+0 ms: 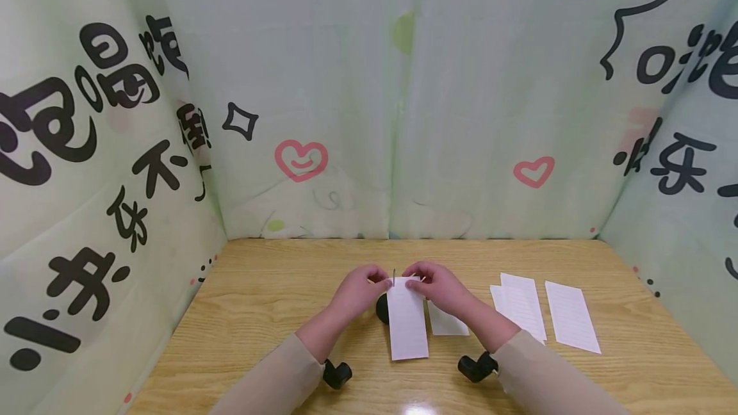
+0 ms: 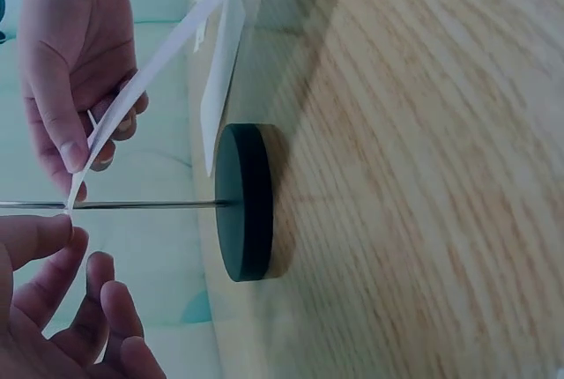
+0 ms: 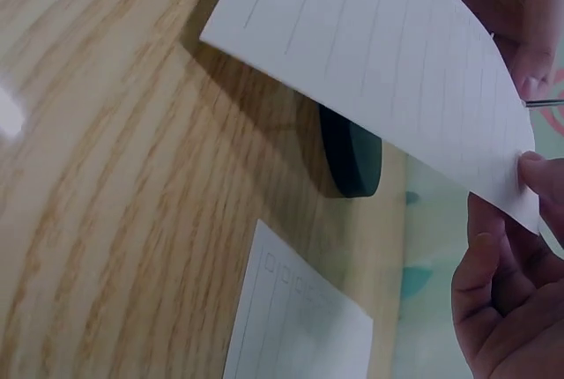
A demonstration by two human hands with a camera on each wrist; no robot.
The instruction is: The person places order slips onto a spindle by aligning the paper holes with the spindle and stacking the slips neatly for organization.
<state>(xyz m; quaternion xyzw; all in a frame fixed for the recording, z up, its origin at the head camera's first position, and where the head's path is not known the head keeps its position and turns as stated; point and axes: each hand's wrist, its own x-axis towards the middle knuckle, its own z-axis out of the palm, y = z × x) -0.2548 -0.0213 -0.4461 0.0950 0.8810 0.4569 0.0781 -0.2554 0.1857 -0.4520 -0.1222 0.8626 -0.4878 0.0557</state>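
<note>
A lined white paper sheet [image 1: 408, 325] hangs between the two hands. My left hand [image 1: 362, 288] pinches its top left corner, and my right hand [image 1: 441, 285] pinches the top edge further right. A bill spike stands upright behind the sheet, with a round black base [image 2: 245, 203] and a thin metal rod [image 2: 150, 205]. The rod shows on both sides of the sheet at its top edge, close to the left fingertips; the exact contact is hidden by the fingers. In the right wrist view the sheet [image 3: 379, 53] bows and partly covers the base [image 3: 351, 154].
Another sheet [image 1: 448, 322] lies on the wooden table [image 1: 259, 312] beside the spike, partly under the right forearm. Further right lie overlapping lined sheets [image 1: 521, 303] and a separate one [image 1: 573, 317]. Printed curtains [image 1: 311, 82] enclose the table at the back and sides.
</note>
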